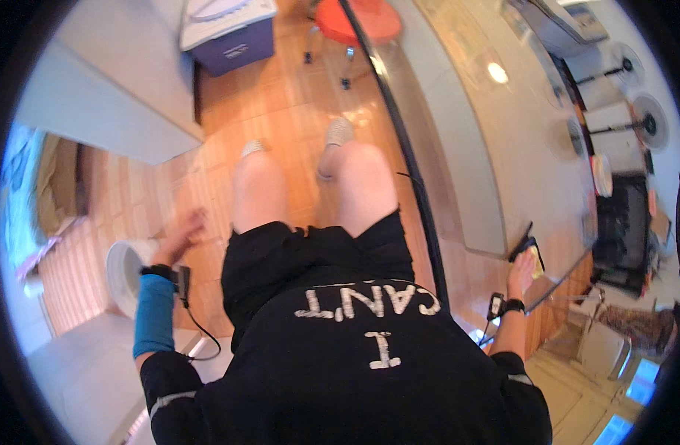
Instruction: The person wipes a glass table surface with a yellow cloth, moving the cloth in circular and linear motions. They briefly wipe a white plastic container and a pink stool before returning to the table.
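Note:
My left hand [185, 236], blurred by motion, hangs over the wooden floor with its fingers apart and nothing in it. Just behind its wrist stands a white bucket-like bin [129, 270]. To the other side, my right hand [521, 271] is at the near edge of a glossy light tabletop [534, 144]. A small black and yellow item [534, 258], perhaps a cloth, is under and between its fingers. Blur and the hand hide much of that item.
Ahead are a red-seated stool [359, 22] and a purple storage box [237, 47] with a white lid. A white cabinet [134, 83] stands front left. A black bar [398, 128] runs beside my right leg. Standing fans [648, 123] and a black screen-like panel [620, 233] are far right.

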### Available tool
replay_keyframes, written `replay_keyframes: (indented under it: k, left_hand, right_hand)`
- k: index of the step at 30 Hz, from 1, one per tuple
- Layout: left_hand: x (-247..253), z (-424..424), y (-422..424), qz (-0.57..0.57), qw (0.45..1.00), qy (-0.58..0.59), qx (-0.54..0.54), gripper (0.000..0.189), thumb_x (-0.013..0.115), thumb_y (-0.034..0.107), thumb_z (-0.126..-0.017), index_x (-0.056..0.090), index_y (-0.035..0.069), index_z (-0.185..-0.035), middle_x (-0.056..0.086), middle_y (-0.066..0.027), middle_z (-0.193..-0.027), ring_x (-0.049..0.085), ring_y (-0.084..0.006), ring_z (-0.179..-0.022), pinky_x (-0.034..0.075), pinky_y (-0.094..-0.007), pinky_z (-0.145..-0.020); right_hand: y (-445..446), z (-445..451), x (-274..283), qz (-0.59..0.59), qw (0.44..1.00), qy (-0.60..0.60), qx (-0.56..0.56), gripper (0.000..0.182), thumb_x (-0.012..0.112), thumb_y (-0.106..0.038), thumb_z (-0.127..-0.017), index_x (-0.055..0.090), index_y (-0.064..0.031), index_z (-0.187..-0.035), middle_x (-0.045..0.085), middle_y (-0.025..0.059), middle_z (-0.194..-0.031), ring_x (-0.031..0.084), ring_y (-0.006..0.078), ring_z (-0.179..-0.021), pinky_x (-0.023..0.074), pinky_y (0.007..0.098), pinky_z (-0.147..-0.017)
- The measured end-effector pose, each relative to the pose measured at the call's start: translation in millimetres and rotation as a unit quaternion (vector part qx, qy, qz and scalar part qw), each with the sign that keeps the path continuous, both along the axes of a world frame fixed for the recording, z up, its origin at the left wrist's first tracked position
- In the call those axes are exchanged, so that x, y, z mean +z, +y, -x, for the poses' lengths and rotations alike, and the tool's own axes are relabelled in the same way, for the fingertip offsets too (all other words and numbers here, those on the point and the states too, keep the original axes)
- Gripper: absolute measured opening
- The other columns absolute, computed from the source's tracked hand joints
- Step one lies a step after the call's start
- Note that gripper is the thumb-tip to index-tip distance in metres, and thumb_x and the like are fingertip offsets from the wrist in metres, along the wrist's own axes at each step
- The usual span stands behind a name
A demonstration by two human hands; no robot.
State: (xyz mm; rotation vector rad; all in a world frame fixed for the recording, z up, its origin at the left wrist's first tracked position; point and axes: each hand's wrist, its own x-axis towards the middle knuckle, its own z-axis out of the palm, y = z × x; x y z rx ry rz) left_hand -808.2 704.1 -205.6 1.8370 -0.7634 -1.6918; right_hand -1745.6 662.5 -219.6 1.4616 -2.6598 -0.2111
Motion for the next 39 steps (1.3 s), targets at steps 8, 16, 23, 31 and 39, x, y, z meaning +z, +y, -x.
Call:
replay_keyframes:
  k: [8,16,23,31,39]
  left_hand:
    - [-132,45,234,-0.256,0.964,0.007,0.071,0.034,0.063,0.046,-0.096,0.066,0.015,-0.111,0.066,-0.0022,-0.084,0.062,-0.0141,-0.079,0.051,-0.0339,-0.072]
    - [-94,34,228,-0.256,0.965,-0.009,0.048,0.039,0.055,0.048,-0.099,0.067,0.014,-0.114,0.067,-0.0018,-0.091,0.062,-0.0141,-0.081,0.050,-0.0331,-0.071]
    - [-74,-10,149,-0.202,0.979,0.005,0.022,0.044,0.049,0.051,-0.102,0.068,0.014,-0.116,0.068,-0.0015,-0.096,0.062,-0.0141,-0.083,0.049,-0.0324,-0.071]
    - [64,52,-79,0.154,0.985,-0.046,0.067,0.052,0.051,0.045,-0.103,0.050,0.006,-0.138,0.062,-0.0079,-0.122,0.058,-0.0188,-0.111,0.048,-0.0343,-0.093]
    - [88,115,-131,0.345,0.806,-0.425,-0.225,0.039,0.072,0.030,-0.086,0.065,0.001,-0.112,0.063,-0.0182,-0.117,0.057,-0.0384,-0.112,0.046,-0.0418,-0.099]
  right_hand:
    - [3,10,-26,-0.019,0.998,0.065,0.011,0.058,0.036,-0.045,-0.106,0.022,-0.0290,-0.160,0.027,0.0097,-0.164,0.036,0.0340,-0.144,0.0340,0.0557,-0.112]
    - [-21,-32,-1,-0.007,0.998,0.012,-0.056,0.059,0.034,-0.053,-0.104,0.022,-0.0346,-0.159,0.025,0.0048,-0.165,0.025,0.0294,-0.150,0.0238,0.0597,-0.117]
    - [-20,-43,0,-0.001,0.997,0.059,-0.057,0.057,0.033,-0.055,-0.103,0.024,-0.0385,-0.158,0.025,0.0032,-0.165,0.028,0.0309,-0.149,0.0231,0.0638,-0.114]
    - [-27,-113,19,0.008,0.995,0.089,0.047,0.063,0.046,-0.048,-0.101,0.028,-0.0293,-0.158,0.025,0.0092,-0.164,0.028,0.0353,-0.148,0.0250,0.0660,-0.111]
    - [-151,-291,68,0.064,0.937,-0.077,0.333,0.057,0.047,-0.046,-0.101,0.037,-0.0295,-0.154,0.030,0.0116,-0.162,0.025,0.0391,-0.149,0.0182,0.0645,-0.116]
